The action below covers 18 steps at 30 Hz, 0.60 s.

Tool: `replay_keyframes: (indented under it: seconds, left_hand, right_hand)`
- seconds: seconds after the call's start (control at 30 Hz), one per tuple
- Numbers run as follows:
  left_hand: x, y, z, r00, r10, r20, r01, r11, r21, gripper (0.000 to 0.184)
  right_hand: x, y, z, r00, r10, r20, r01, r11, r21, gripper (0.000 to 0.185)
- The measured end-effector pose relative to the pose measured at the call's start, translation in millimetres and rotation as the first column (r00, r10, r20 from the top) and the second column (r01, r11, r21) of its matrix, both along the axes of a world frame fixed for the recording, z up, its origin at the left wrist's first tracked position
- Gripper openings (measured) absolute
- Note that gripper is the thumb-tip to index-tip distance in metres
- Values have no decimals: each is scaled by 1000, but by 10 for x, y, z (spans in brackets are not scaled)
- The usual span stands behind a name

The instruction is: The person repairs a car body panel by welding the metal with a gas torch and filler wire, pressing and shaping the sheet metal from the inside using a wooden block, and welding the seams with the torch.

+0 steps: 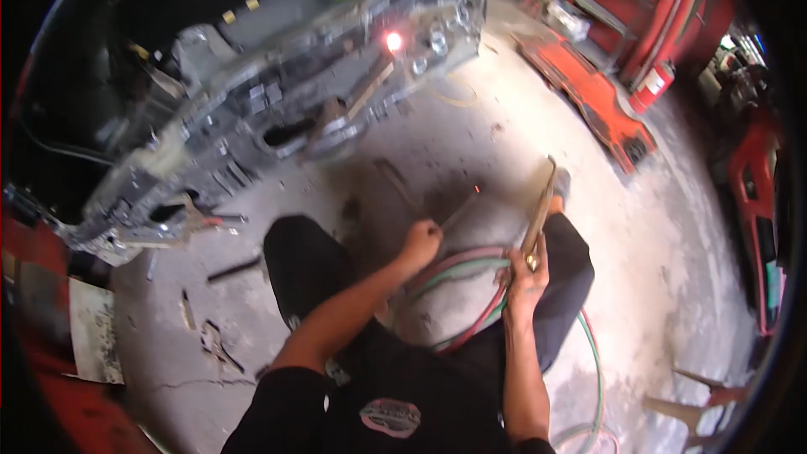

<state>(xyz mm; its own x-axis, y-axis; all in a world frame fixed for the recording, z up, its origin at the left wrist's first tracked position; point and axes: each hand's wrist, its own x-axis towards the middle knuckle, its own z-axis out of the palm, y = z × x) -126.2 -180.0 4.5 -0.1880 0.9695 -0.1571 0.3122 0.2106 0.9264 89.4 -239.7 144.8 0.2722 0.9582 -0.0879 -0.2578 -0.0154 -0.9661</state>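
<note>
My left hand [423,240] is closed in front of my body, apart from the car body. A thin rod [458,212], blurred, extends from it and ends in a small red glow. My right hand [527,279] is wrapped around the valve end of a brass-coloured gas torch [538,214], whose bent tip points away from me; I cannot make out a flame. Red and green hoses [471,262] run from the torch across my lap. Ahead stands a bare metal car body section [286,88], with a bright glowing spot [393,40] on its upper right part.
Locking pliers [220,346], a dark bar [234,269] and other hand tools lie on the concrete floor at left. An orange floor-jack-like piece [588,105] and a fire extinguisher [652,87] are at upper right. Hose [600,370] trails on the floor behind my right leg.
</note>
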Motion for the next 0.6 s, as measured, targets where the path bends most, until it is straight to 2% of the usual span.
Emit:
replay_keyframes:
  seconds: [0.03,0.1,0.13,0.33,0.47,0.5,0.53,0.57,0.6]
  left_hand:
    - [8,10,-30,994,2,-113,0,1000,15,17]
    - [-36,103,-174,984,25,-179,-20,999,30,17]
    - [-57,133,-158,971,69,-227,-47,994,102,17]
    - [-123,467,-46,974,105,-202,-89,992,84,17]
    - [-64,645,-51,952,137,-275,-123,990,68,17]
    - [-21,650,-98,903,189,-387,-135,978,161,17]
    - [-42,733,-324,909,179,-377,-114,975,189,16]
    - [-29,727,-307,903,145,-404,-103,987,122,17]
    - [-55,812,-556,947,138,-289,-129,990,50,15]
  right_hand:
    - [63,-96,95,999,-2,43,2,1000,-11,73]
    - [157,-226,256,995,10,102,-9,1000,-2,73]
    - [204,-276,319,993,21,118,-22,1000,14,73]
    - [436,-221,647,991,73,108,-78,996,43,74]
    - [563,-102,916,982,162,94,-163,987,6,75]
    - [586,-92,1007,976,186,115,-184,983,-29,76]
    - [612,-54,1071,968,211,134,-206,977,-51,77]
    - [668,5,1064,962,227,154,-218,973,-75,79]
    - [706,68,1045,963,231,136,-221,972,-81,79]
